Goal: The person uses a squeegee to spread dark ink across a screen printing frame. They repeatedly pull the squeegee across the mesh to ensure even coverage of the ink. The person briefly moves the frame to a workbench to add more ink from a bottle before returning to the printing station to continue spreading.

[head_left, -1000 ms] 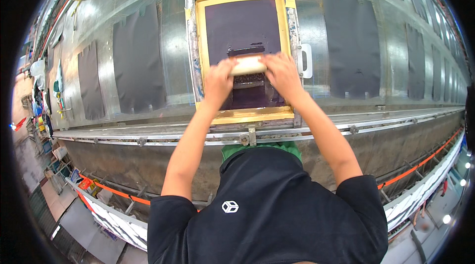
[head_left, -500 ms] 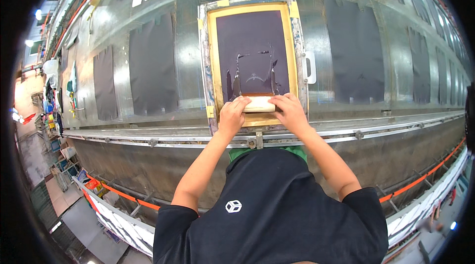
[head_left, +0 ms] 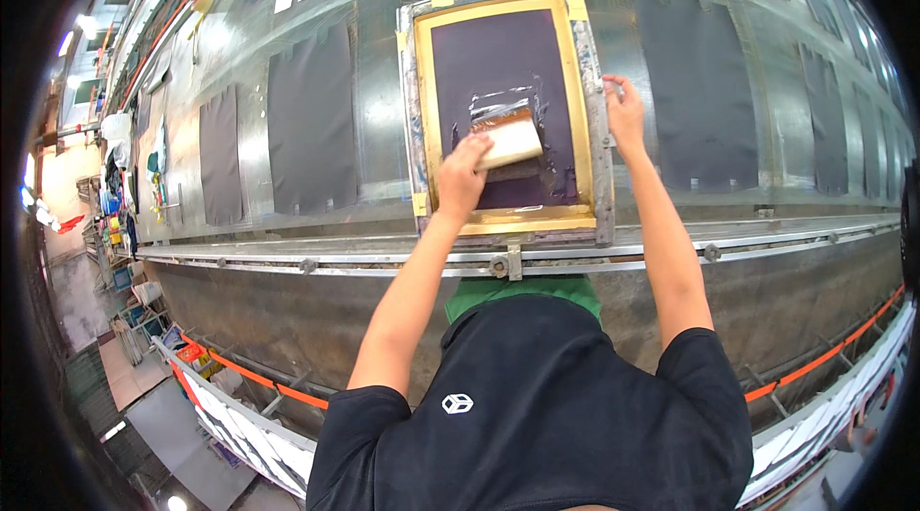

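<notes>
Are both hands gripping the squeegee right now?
No, only the left hand grips the squeegee, while the right hand is at the right edge of the screen frame.

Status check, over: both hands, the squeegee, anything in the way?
Left hand gripping pale-handled squeegee. Right hand at frame's right side, hold unclear. Squeegee slanted over dark mesh, hiding part of it.

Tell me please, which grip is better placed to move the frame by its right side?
Probably the right grip: it is at the right edge of the frame and holds no tool, though contact is unclear. The left grip is occupied, holding the squeegee over the dark screen.
</notes>
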Motion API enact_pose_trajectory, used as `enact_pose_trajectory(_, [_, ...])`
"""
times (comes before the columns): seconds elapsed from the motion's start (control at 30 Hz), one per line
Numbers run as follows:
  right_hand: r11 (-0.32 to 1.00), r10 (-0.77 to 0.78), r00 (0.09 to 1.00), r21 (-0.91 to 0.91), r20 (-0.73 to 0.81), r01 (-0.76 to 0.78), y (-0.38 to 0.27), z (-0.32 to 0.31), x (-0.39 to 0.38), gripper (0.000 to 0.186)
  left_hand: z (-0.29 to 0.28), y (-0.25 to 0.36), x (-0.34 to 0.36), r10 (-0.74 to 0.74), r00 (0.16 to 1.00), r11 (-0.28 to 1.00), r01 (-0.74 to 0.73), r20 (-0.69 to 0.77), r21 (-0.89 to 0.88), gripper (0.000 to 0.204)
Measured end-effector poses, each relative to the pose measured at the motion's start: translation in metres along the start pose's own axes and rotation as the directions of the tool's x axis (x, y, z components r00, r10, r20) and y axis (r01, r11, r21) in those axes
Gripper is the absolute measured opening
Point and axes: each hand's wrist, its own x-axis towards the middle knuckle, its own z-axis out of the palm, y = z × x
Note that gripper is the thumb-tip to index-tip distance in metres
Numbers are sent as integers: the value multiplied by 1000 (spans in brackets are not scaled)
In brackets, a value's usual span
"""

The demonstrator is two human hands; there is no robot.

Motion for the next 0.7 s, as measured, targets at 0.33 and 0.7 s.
enact_pose_trajectory(0.33, [999, -20, 999, -37, -43, 19, -90, 79, -47, 22, -89, -21, -115, 7, 999, 996, -10, 38, 87, 54])
enact_pose_trajectory(0.7, [999, -24, 1000, 30, -15, 24, -161, 326, -160, 19, -275, -212, -170, -103, 991, 988, 92, 91, 122, 60])
